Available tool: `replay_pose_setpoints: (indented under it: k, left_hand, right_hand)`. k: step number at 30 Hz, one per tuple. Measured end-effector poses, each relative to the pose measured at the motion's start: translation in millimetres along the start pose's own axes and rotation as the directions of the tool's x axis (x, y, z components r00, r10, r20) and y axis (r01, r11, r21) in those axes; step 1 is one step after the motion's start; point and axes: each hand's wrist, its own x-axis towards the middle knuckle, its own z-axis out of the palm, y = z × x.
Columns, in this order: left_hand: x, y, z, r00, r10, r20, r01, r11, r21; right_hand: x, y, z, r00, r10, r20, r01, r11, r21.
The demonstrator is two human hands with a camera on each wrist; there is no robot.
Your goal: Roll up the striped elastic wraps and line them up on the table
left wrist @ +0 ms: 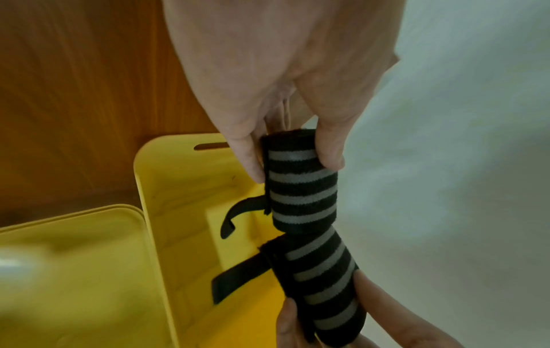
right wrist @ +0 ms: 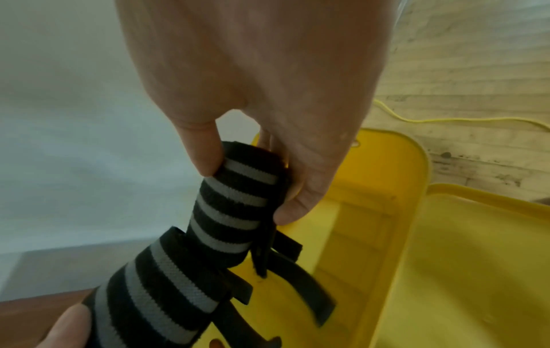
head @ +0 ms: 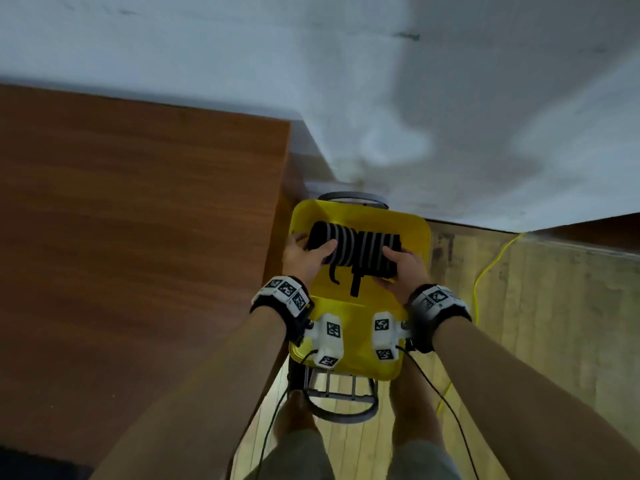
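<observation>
Gripped at both ends: left hand (head: pixel 304 252) with thumb and fingers curled round one rolled striped wrap (head: pixel 327 242), right hand (head: pixel 403 268) curled round a second rolled wrap (head: pixel 377 252), the two rolls held end to end. Seen just right of centre in the head view, hovering above an open yellow box (head: pixel 414 237). Black and grey stripes on both; loose black strap tails (head: pixel 356 284) dangling toward the box floor.

In the left wrist view, thumb (left wrist: pixel 330 146) and finger pinching the top of the roll (left wrist: pixel 302 186); in the right wrist view, the same pinch on the other roll (right wrist: pixel 238 207), tails hanging lower right.

Brown wooden table (head: pixel 138 220) filling the left of the head view, with no wraps on it yet. Yellow cable (head: pixel 491 265) on the floor at right.

Likely risks: an unfastened tail snagging on the box rim, a loosened pinch letting a roll spring open, or one roll slipping back into the box during the carry to the table.
</observation>
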Motion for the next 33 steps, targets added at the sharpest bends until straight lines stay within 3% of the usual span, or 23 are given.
replay_pose_setpoints:
  k: [3,9,17,22,27,33]
  left_hand:
    - [28,-10,11,0.996,-0.071,-0.056,0.069,0.997,-0.034]
    - [81,-34,12,0.997,-0.049,-0.051,0.056,0.988,0.141]
    - [133,-45,17,0.999,-0.039,-0.019,0.042,0.986,0.163]
    - [157,-70,25,0.993,-0.108,-0.056,0.117,0.972,0.203]
    - [182,-85,30,0.987,-0.107,-0.119,0.129,0.972,0.198]
    - [224,-113,20,0.99,-0.086,-0.11,0.109,0.969,0.223]
  right_hand:
    - [36,-5,4,1.0,0.017,0.003,-0.017,1.0,-0.021]
    - [89,-1,7,0.999,0.025,-0.027,-0.028,0.993,-0.116]
    - [129,13,7,0.997,0.036,-0.062,-0.044,0.989,-0.139]
    - [155,17,13,0.994,0.029,-0.109,-0.053,0.975,-0.217]
    - [184,18,16,0.996,0.013,-0.092,-0.032,0.976,-0.214]
    - [216,30,25,0.998,-0.004,-0.066,-0.006,0.988,-0.153]
